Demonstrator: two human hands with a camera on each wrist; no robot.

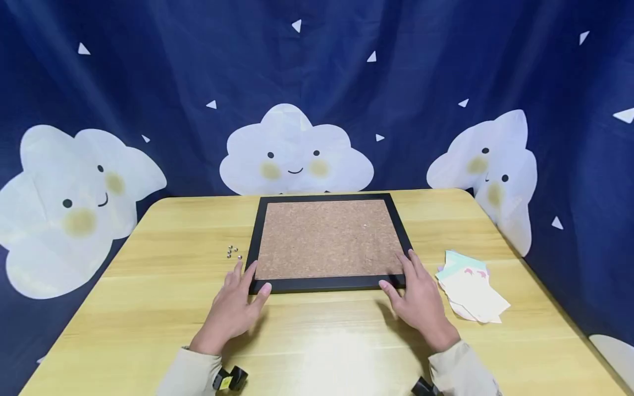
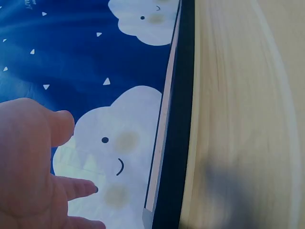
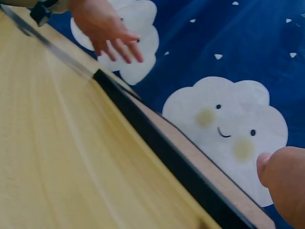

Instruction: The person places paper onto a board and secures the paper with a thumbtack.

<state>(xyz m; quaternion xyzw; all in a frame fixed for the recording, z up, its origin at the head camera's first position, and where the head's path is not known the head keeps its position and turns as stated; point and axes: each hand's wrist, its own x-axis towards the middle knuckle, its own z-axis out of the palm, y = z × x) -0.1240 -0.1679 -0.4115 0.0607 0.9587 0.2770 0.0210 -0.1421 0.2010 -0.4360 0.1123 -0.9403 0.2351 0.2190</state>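
Observation:
A cork board [image 1: 327, 236] with a black frame [image 1: 327, 283] lies flat on the table. My left hand [image 1: 231, 312] is at its near left corner, fingers spread and thumb by the front edge. At the near right corner is my right hand [image 1: 420, 300], its fingers extended over the frame and holding nothing. In the left wrist view, the left hand [image 2: 28, 162] shows with fingers apart beside the board's dark edge. The right wrist view catches the right thumb [image 3: 288, 183] and the spread left hand beyond the board.
Several small silvery pieces [image 1: 229, 251] lie left of the board. To the right, loose paper cards [image 1: 477, 297], white and mint green, overlap in a pile. A dark blue curtain [image 1: 337, 71] with clouds hangs behind the wooden table [image 1: 337, 341].

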